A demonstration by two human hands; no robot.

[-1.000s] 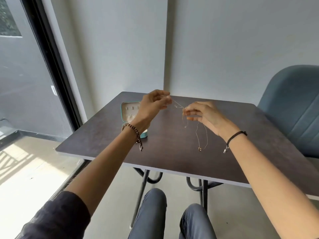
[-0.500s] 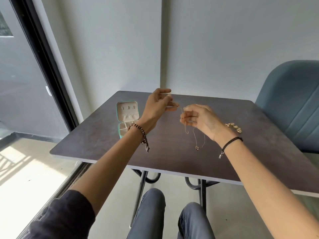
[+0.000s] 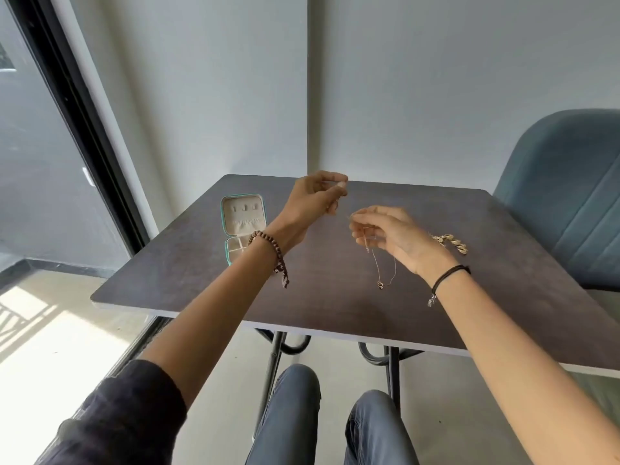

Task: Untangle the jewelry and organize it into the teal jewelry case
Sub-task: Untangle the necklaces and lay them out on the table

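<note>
One necklace (image 3: 384,270), seemingly pinched, two hands.

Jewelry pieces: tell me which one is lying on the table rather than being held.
The chunky gold chain bracelet, on the table beyond the right hand. The thin pendant necklace dangles from that hand, its other end apparently pinched by the left hand.
</note>
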